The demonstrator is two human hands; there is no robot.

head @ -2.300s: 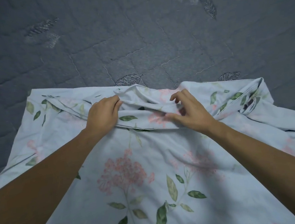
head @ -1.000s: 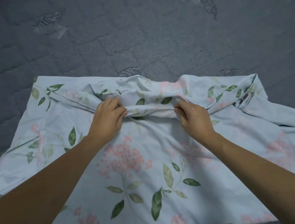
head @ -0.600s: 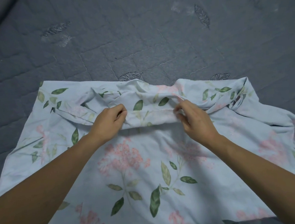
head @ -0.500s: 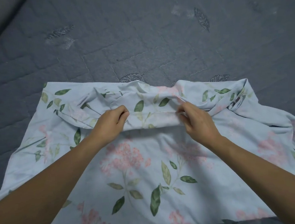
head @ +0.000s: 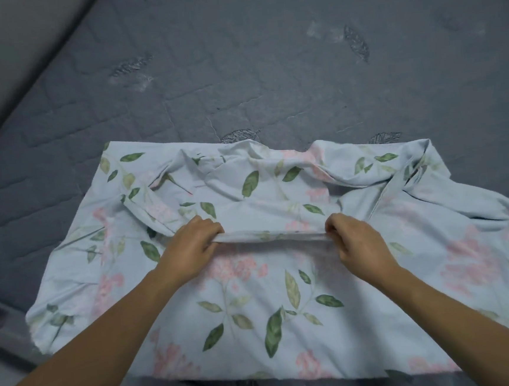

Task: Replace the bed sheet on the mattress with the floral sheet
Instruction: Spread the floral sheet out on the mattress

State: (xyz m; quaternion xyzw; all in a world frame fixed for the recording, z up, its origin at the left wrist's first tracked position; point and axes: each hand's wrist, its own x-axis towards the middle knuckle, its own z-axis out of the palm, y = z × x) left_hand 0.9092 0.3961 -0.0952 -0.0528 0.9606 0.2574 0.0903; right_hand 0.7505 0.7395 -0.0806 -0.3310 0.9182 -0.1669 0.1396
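**Floral sheet, part-folded**

Sheet (head: 287, 297): on near mattress (head: 236, 71). Light, limp, probably slippery; best held at hem (head: 269, 236). Left hand (head: 190, 247), right hand (head: 357, 242): both pinching the hem taut.

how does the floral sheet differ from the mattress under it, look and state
The floral sheet is pale blue with pink flowers and green leaves; the mattress is dark grey with stitched quilting and a few leaf motifs. The floral sheet is rumpled and bunched along its far edge; the mattress lies flat. The floral sheet covers only the near part of the mattress. Both carry leaf shapes.
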